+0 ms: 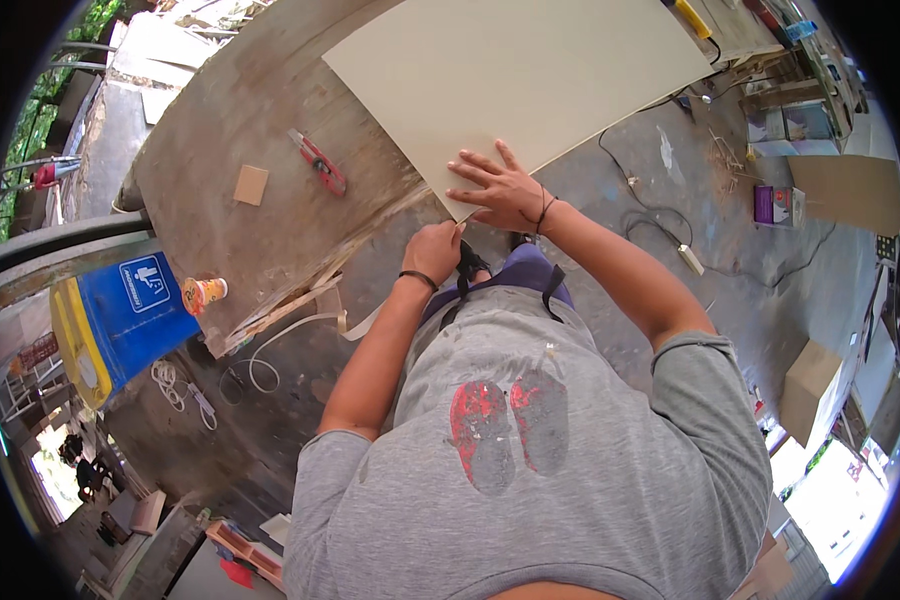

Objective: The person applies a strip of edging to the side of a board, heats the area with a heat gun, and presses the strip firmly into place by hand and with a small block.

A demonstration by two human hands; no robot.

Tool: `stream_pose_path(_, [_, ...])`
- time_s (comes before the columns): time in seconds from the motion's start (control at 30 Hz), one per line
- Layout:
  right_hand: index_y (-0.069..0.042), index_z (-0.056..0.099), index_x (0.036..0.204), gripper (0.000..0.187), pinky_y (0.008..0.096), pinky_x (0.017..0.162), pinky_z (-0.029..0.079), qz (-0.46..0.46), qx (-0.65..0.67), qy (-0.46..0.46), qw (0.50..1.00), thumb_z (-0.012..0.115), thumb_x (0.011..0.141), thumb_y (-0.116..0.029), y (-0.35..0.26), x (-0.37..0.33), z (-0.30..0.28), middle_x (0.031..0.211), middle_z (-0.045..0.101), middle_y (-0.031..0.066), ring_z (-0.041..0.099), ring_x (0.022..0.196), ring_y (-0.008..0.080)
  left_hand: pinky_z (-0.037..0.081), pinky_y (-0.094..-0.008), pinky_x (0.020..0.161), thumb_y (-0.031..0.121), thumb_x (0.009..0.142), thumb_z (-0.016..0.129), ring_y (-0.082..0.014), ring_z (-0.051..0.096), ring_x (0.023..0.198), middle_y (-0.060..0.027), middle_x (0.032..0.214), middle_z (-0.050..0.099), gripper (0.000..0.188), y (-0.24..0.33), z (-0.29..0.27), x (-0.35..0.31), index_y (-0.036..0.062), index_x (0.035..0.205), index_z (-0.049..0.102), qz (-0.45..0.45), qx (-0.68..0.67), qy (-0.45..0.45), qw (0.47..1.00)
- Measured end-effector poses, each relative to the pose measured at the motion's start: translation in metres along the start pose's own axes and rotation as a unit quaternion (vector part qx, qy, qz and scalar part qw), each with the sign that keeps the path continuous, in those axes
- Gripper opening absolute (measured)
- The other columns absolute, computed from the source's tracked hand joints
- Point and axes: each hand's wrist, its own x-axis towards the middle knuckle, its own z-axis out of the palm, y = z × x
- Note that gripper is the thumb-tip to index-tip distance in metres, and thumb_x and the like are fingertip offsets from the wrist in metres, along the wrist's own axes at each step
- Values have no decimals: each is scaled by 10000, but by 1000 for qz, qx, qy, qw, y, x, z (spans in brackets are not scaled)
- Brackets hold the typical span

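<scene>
Spreading fingers [478,173] of the right hand [508,195] wide and flat across the cream, smooth rectangular panel [530,80], with the brown wooden table [240,130] partly beneath; grasping nothing. Curling the left hand [433,252] inward at the panel's near corner, hold impossible to tell. Probably best keeping the right palm bearing evenly beside that corner.

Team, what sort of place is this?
Looks like a workshop, probably woodworking: a worn wooden worktable, a red utility knife lying on it, and a large pale board under the person's right hand.
</scene>
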Motion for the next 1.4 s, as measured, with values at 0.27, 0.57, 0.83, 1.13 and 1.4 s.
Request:
stream_pose_path(0.27, [-308,513,1274,582,600,1086,165,6,-39,69,997,598,759,-566,-2,-2,11,1424,398,-10,309,1352,183,457,-523,653,237,902,504,-428,595,709,-242,701,600,266,0,1,0,8,795,588,-2,-7,14,1000])
stream_pose_path(0.57, [-313,523,1248,565,575,1082,182,-1,-52,109,993,577,761,-596,-1,-4,16,1386,437,-27,346,1323,161,519,-482,633,228,820,618,-418,622,820,-305,1303,384,532,17,-9,-5,55,1289,437,12,-30,161,986])
stream_pose_path(0.83, [-197,583,1061,496,483,1023,281,-28,-21,135,990,622,735,-568,13,-1,10,1299,499,-28,431,1242,140,561,-403,648,228,859,536,-330,662,838,-87,1493,271,549,10,-13,-2,56,1363,400,60,74,95,991])
stream_pose_path(1.13, [-179,634,985,399,398,975,336,26,-85,148,985,660,728,-484,86,-53,-16,1237,542,-12,507,1144,152,562,-381,654,210,851,543,-301,665,849,-70,1486,294,536,9,-7,-4,48,1346,417,80,80,118,987])
stream_pose_path(1.4, [-133,644,988,400,357,946,352,119,-67,191,972,728,684,-379,116,-81,-28,1165,586,11,534,1094,176,554,-404,604,377,742,690,-354,661,818,-217,1495,189,774,36,-25,21,108,1388,361,-4,148,81,986])
